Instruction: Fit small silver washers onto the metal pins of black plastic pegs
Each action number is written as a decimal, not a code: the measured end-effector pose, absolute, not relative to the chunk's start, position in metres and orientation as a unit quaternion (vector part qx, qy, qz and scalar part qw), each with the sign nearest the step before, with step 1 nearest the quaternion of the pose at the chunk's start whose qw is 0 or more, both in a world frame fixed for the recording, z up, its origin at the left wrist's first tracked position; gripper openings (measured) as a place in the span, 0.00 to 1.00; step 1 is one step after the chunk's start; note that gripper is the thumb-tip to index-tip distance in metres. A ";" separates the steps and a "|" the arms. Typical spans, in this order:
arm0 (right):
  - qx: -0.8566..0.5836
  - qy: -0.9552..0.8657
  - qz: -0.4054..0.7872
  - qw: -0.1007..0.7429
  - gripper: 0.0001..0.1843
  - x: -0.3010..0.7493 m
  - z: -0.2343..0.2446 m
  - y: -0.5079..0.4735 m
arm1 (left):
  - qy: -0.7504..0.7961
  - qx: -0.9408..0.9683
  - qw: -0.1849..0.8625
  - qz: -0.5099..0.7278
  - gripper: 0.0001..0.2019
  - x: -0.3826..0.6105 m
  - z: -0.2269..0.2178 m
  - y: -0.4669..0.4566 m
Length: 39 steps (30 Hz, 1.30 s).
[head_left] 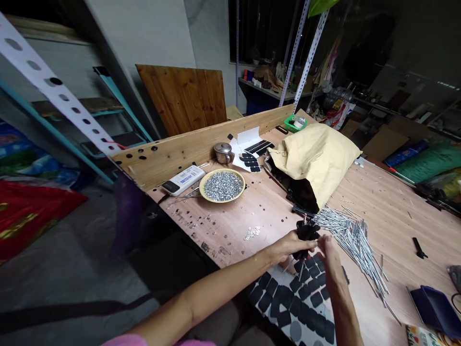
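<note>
My left hand is closed round a bundle of black parts, from which thin metal rods stick out above and below. My right hand is close against it on the right, its fingers bent together near my left thumb; what they pinch, if anything, is too small to make out. Below both hands lies a pale sheet of black adhesive pads, partly covered by my forearms. A loose pile of metal rods spreads to the right. Small ring-shaped washers or nuts lie to the left.
A yellow bowl full of small metal pieces stands at left, near a white device and a metal cup. An open paper sack lies beyond my hands. At right are a black part and a dark blue tray.
</note>
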State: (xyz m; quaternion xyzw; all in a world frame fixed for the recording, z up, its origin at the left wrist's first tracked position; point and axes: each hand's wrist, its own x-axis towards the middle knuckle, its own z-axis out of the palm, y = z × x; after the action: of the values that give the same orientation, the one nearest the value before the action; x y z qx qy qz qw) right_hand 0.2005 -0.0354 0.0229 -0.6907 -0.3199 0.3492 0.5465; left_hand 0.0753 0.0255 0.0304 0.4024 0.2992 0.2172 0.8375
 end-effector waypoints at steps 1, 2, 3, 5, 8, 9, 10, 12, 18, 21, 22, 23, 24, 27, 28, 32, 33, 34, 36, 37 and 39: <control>-0.677 -0.299 0.409 0.535 0.33 0.196 0.017 -0.036 | 0.286 0.417 0.828 0.244 0.20 0.075 0.031 0.025; -0.664 -0.282 0.451 0.525 0.33 0.191 0.012 -0.035 | 0.284 0.440 0.807 0.272 0.21 0.076 0.031 0.024; -0.654 -0.269 0.472 0.527 0.34 0.185 0.008 -0.034 | 0.296 0.469 0.777 0.298 0.21 0.077 0.033 0.023; -0.633 -0.247 0.455 0.575 0.33 0.173 0.004 -0.029 | 0.341 0.524 0.707 0.330 0.20 0.080 0.034 0.022; -0.594 -0.208 0.409 0.661 0.30 0.161 0.004 -0.022 | 0.386 0.575 0.642 0.329 0.18 0.086 0.033 0.025; -0.583 -0.209 0.392 0.680 0.29 0.160 0.006 -0.020 | 0.384 0.586 0.634 0.327 0.17 0.087 0.032 0.028; -0.576 -0.214 0.376 0.694 0.29 0.159 0.008 -0.019 | 0.380 0.593 0.629 0.328 0.16 0.089 0.031 0.030; -0.579 -0.230 0.336 0.706 0.28 0.158 0.013 -0.019 | 0.366 0.593 0.631 0.341 0.16 0.089 0.030 0.034; -0.648 -0.298 0.128 0.689 0.30 0.155 0.022 -0.028 | 0.222 0.503 0.764 0.338 0.19 0.085 0.035 0.031; -0.662 -0.281 0.120 0.684 0.28 0.154 0.020 -0.026 | 0.215 0.456 0.800 0.325 0.21 0.087 0.031 0.029; -0.664 -0.277 0.123 0.684 0.27 0.155 0.019 -0.023 | 0.216 0.445 0.808 0.322 0.20 0.088 0.028 0.029; -0.663 -0.276 0.125 0.685 0.26 0.156 0.017 -0.020 | 0.218 0.439 0.810 0.322 0.20 0.089 0.025 0.030; -0.661 -0.275 0.129 0.686 0.26 0.158 0.016 -0.017 | 0.225 0.440 0.809 0.319 0.18 0.090 0.022 0.031; -0.663 -0.264 0.154 0.683 0.28 0.162 0.012 -0.011 | 0.247 0.490 0.772 0.320 0.14 0.091 0.016 0.034; -0.669 -0.261 0.160 0.677 0.28 0.164 0.011 -0.010 | 0.252 0.513 0.752 0.328 0.14 0.090 0.014 0.035; -0.702 -0.277 0.161 0.636 0.27 0.164 0.013 -0.018 | 0.263 0.516 0.736 0.350 0.11 0.085 0.011 0.034; -0.702 -0.285 0.156 0.633 0.28 0.164 0.015 -0.021 | 0.264 0.502 0.747 0.347 0.11 0.084 0.010 0.034; -0.699 -0.289 0.150 0.636 0.28 0.163 0.019 -0.024 | 0.260 0.485 0.761 0.344 0.11 0.083 0.010 0.035; -0.685 -0.279 0.147 0.657 0.28 0.162 0.026 -0.029 | 0.245 0.427 0.797 0.350 0.16 0.082 0.010 0.037; -0.675 -0.266 0.152 0.672 0.27 0.161 0.030 -0.032 | 0.238 0.390 0.814 0.357 0.19 0.081 0.010 0.038; -0.659 -0.242 0.173 0.691 0.24 0.160 0.034 -0.034 | 0.229 0.323 0.843 0.363 0.24 0.080 0.011 0.039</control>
State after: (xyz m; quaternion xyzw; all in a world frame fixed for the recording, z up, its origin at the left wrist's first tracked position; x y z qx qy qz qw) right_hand 0.1604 -0.0342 0.0344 -0.6587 -0.2423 0.1732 0.6909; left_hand 0.0802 0.0388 0.0114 0.3232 0.2286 0.3633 0.8433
